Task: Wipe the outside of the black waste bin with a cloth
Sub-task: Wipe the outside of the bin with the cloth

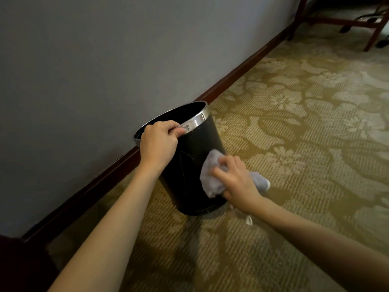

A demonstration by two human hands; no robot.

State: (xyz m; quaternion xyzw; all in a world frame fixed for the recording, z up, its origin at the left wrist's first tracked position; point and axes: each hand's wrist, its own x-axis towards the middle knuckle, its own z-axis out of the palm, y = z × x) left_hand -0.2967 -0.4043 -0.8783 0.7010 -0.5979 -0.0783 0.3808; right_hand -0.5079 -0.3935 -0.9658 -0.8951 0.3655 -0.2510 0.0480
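Now I'm watching the left hand (158, 142) gripping the chrome rim (196, 121) of the bin (189, 152), which is standing tilted on the carpet (294, 144) beside the wall (84, 60), while the right hand (235, 182) is pressing a bunched cloth (211, 178) against its side, fingers curled round it.

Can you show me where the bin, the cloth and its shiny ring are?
black waste bin (189, 157): head view, on its dark side wall.
cloth (211, 178): head view, on its bunched middle.
shiny ring (200, 120): head view, on the chrome rim band.

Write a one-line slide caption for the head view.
Left hand grips the black waste bin by its chrome rim while right hand presses a grey cloth against its side.
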